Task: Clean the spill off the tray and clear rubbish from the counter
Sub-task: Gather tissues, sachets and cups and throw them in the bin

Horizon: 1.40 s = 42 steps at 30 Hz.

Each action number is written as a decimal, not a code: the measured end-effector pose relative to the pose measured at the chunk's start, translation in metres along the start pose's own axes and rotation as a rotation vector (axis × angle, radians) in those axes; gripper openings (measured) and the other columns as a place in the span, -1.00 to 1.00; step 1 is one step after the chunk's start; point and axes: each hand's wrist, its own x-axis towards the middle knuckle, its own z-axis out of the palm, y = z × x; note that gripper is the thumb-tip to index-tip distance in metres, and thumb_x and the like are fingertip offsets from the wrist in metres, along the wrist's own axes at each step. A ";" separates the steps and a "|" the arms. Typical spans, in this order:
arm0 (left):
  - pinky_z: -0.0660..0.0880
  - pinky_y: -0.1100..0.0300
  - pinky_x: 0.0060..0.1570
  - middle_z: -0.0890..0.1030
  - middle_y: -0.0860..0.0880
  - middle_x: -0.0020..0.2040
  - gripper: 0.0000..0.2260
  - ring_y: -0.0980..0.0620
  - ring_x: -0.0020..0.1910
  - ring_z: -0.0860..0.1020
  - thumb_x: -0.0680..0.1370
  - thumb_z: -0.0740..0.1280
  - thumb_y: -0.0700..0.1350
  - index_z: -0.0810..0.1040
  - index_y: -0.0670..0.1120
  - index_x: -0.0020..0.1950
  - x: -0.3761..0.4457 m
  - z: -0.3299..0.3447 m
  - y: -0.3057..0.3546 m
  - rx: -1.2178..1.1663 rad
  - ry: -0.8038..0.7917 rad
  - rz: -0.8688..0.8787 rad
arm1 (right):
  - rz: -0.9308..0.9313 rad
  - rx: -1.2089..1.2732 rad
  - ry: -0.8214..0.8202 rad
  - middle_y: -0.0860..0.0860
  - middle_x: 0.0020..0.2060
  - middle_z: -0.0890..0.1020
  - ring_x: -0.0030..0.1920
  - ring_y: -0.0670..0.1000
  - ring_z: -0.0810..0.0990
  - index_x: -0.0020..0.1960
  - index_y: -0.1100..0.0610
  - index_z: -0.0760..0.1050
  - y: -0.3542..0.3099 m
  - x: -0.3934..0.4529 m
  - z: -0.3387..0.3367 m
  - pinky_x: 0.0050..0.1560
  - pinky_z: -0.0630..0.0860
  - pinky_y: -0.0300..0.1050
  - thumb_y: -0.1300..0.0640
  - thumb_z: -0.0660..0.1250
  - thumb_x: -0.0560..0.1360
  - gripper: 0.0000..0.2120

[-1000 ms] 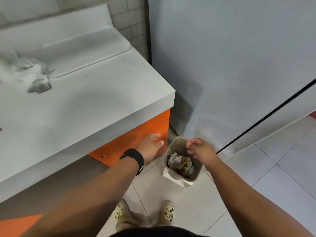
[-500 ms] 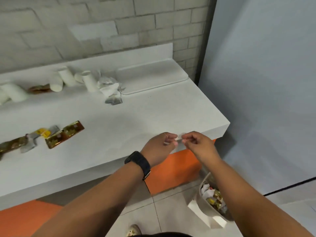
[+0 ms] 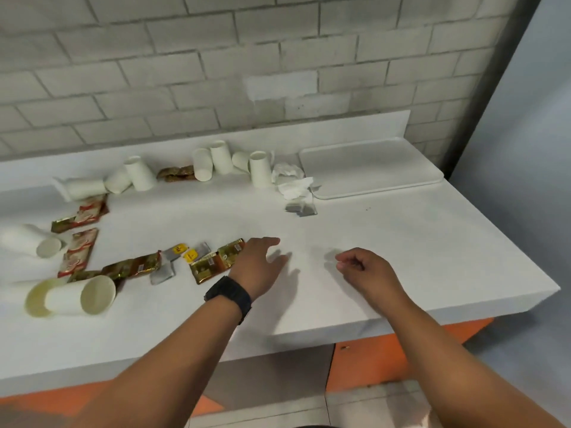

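Your hands hover over the littered desk point(image 3: 401, 242).
Left hand point(image 3: 259, 264) spread beside gold sachet point(image 3: 216, 261); right hand point(image 3: 367, 270) loosely curled, holding nothing.

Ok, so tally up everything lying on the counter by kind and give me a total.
Paper cups: 10, taking the front pair as two
Sachets: about 8, some overlap
Tea bags: 4
Crumpled tissue: 1
Tray: 1
Total: about 24
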 end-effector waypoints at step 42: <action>0.48 0.08 -0.07 0.57 -0.03 0.19 -0.67 -0.09 0.12 0.55 0.62 0.10 -0.09 0.35 0.04 0.39 0.036 -0.032 -0.072 0.600 0.056 0.002 | -0.220 -0.492 -0.017 0.04 -0.04 0.54 0.00 0.05 0.55 0.02 0.10 0.61 -0.016 0.131 0.070 -0.11 0.38 -0.18 0.27 0.29 0.46 -0.79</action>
